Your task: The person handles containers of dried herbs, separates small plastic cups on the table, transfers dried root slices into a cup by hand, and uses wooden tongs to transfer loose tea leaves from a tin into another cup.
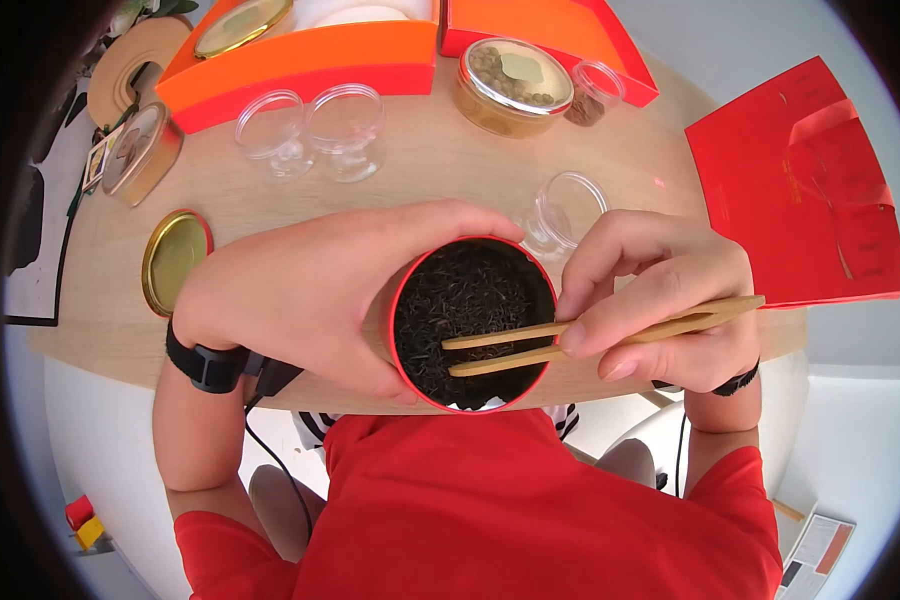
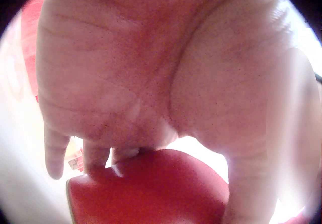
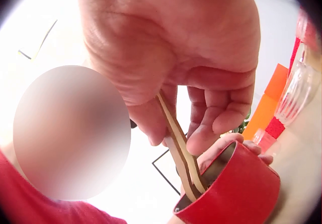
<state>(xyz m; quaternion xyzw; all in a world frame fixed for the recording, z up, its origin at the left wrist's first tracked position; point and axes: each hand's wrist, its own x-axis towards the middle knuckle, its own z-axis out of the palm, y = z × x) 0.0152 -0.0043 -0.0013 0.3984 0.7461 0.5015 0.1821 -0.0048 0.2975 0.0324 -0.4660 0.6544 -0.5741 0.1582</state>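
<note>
My left hand (image 1: 290, 285) curls round a red canister (image 3: 246, 189), thumb on the near side and fingers on the far side. In the left wrist view the canister's red wall (image 2: 151, 191) shows below the palm. Dark, dry, twisted tea leaves (image 1: 460, 285) lie inside it. My right hand (image 1: 670, 290) pinches light wooden tongs (image 1: 510, 360) between thumb and fingers. The tongs' two tips are slightly apart, over the leaves in the head view; in the right wrist view they reach inside the canister's rim.
Clear plastic cups (image 1: 345, 130) stand at the back, and another cup (image 1: 548, 230) stands just beyond the canister. A gold lid (image 1: 178, 262) lies to the left. Lidded tubs (image 1: 500, 105), orange-red boxes (image 1: 300, 85) and a red paper bag (image 1: 780, 200) surround the work area.
</note>
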